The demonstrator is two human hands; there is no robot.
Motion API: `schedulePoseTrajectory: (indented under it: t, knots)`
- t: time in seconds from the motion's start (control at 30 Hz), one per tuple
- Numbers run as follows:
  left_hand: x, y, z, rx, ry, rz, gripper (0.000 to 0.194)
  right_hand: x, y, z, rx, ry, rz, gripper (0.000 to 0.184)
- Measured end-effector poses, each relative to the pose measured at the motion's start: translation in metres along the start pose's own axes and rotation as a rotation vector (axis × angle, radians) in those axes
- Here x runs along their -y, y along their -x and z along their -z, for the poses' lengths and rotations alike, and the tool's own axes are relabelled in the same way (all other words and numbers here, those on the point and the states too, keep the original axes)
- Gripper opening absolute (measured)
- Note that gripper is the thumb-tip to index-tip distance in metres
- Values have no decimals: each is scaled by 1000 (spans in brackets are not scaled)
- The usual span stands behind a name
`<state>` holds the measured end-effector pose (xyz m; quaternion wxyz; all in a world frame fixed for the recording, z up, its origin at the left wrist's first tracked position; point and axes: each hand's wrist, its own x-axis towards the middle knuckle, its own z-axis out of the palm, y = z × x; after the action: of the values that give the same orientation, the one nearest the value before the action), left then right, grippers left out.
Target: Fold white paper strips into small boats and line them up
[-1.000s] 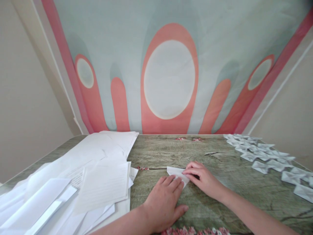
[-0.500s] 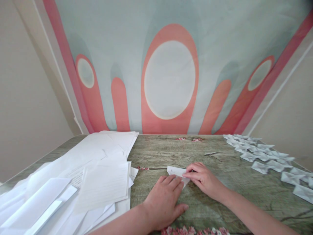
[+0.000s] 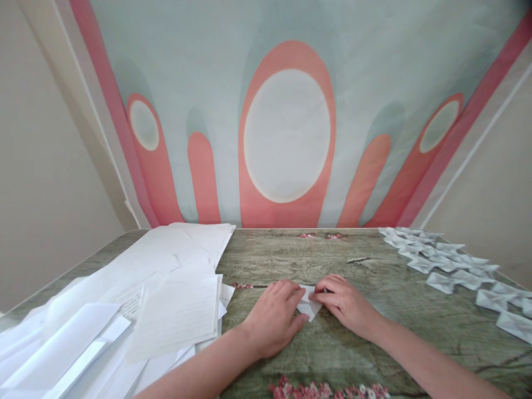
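Note:
A small folded piece of white paper [image 3: 308, 306] lies on the wood-patterned table [image 3: 266, 255] between my two hands. My left hand [image 3: 276, 316] holds the paper's left side, thumb below and fingers above, covering that end. My right hand [image 3: 343, 302] pinches the upper right edge between thumb and fingertips. Both hands are closed on the same piece, which rests low against the tabletop. Its fold lines show only in part.
Loose white paper sheets [image 3: 174, 316] are heaped along the left side, some folded into strips. Several folded white paper pieces [image 3: 443, 282] stand in rows at the right. Behind the table rises a wall with a pink and grey-green backdrop [image 3: 286, 216].
My left hand has gone from lying flat over the paper to gripping its left side, and the left point of the paper no longer shows. My right hand keeps its pinch.

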<state>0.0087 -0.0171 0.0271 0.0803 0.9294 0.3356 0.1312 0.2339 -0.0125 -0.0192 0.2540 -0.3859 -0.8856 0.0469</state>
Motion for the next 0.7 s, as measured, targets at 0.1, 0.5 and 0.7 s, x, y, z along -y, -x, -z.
schedulePoseTrajectory:
  t: [0.1, 0.5, 0.7]
  knots:
    - [3, 0, -7, 42, -8, 9, 39, 2, -1, 1, 12, 1, 0, 26]
    - [4, 2, -14, 73, -81, -13, 45, 3, -2, 3, 32, 21, 18, 27]
    - [5, 3, -16, 82, -99, -9, 49, 12, 0, 8, 28, 34, 16, 33]
